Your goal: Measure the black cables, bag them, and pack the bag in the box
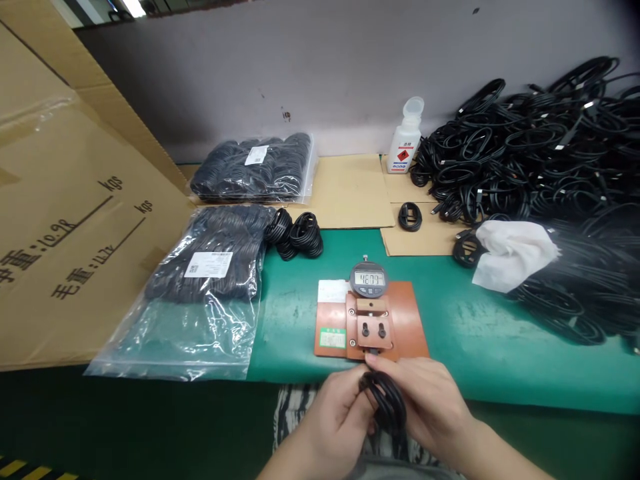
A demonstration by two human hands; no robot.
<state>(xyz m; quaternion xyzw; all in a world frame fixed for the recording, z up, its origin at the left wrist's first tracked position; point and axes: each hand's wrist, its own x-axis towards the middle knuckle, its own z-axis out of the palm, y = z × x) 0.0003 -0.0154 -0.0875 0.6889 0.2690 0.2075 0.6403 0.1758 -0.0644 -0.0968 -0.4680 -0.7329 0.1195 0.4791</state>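
Observation:
Both my hands hold one coiled black cable (387,403) low in the middle, at the table's front edge. My left hand (337,417) is closed around the coil's left side. My right hand (433,397) grips its right side, with the thumb reaching forward to the front of a brown gauge fixture (405,320). A dark cable end shows at the fixture's front, just beyond that thumb; the contact itself is partly hidden. On top of the fixture, a round digital gauge (369,280) shows a number that looks like 4.609.
Left stand a cardboard box (90,220), an open plastic bag of coiled cables (210,280) and a second full bag (255,167). Loose coils (306,235) lie beside them. Right are a large cable pile (525,153), a white cloth (515,253) and a white bottle (404,143).

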